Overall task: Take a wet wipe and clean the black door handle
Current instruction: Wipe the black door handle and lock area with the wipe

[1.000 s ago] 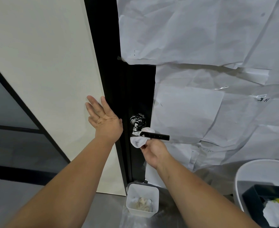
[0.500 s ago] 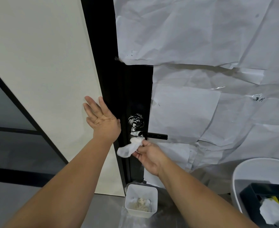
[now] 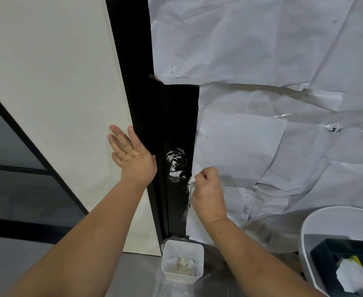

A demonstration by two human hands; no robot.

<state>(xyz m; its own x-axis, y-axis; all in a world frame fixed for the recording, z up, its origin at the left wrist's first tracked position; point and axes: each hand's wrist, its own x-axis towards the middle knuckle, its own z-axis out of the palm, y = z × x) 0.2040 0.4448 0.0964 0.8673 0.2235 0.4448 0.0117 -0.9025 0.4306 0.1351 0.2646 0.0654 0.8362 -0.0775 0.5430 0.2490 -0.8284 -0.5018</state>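
The black door handle [image 3: 177,166] sticks out of the black door strip, its round base and neck smeared with white. Its lever is hidden under my right hand [image 3: 208,189], which is closed in a fist around the lever with a white wet wipe [image 3: 192,180] bunched inside; only a bit of wipe shows at the thumb side. My left hand [image 3: 131,155] lies flat and open against the pale wall panel, just left of the door edge, fingers spread upward.
Crumpled white paper [image 3: 262,61] covers the door to the right. A small white bin [image 3: 182,261] with used wipes stands on the floor below the handle. A white tub [image 3: 317,228] holding a dark tray and wipes sits at the lower right.
My right hand rose from below the handle, with the wipe dangling, and closed over the lever with the wipe. The left hand stayed on the wall.
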